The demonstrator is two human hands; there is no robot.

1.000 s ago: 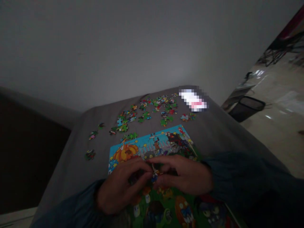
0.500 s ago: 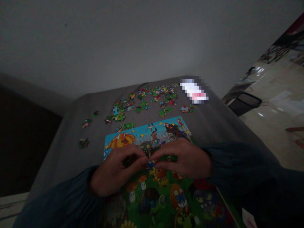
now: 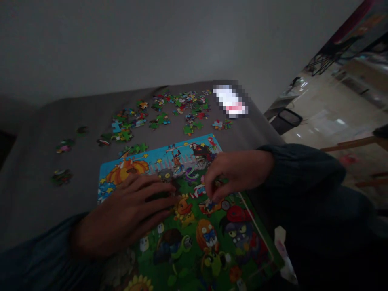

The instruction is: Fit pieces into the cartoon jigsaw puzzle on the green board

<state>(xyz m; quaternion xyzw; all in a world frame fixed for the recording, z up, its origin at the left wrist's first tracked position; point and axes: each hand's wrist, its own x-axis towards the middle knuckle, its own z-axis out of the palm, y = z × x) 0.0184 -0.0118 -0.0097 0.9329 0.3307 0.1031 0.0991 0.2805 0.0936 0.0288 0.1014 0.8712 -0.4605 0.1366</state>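
Observation:
A cartoon jigsaw puzzle [image 3: 172, 266] with plants and zombies lies in front of me, its blue top edge facing away. My left hand [image 3: 130, 210] rests palm down over the puzzle's left-middle part, fingers stretched out, hiding the pieces beneath. Over the right-middle part, my right hand [image 3: 235, 173] bends down with thumb and forefinger pinched together at the surface, beside a picture of an orange cart. Whatever those fingertips hold, if anything, is hidden. Loose puzzle pieces [image 3: 190, 99] lie scattered beyond the board.
A grey cloth [image 3: 251, 135] covers the table, which stands against a pale wall. Several stray pieces [image 3: 62, 176] lie at the left. A pixelated bright rectangle [image 3: 230, 101] sits at the back right. A white and red scrap [image 3: 284, 250] is at the lower right, near the board.
My hands have come apart: the left has opened and flattened on the puzzle, the right has shifted right and pinches lower down. The view has turned to the right.

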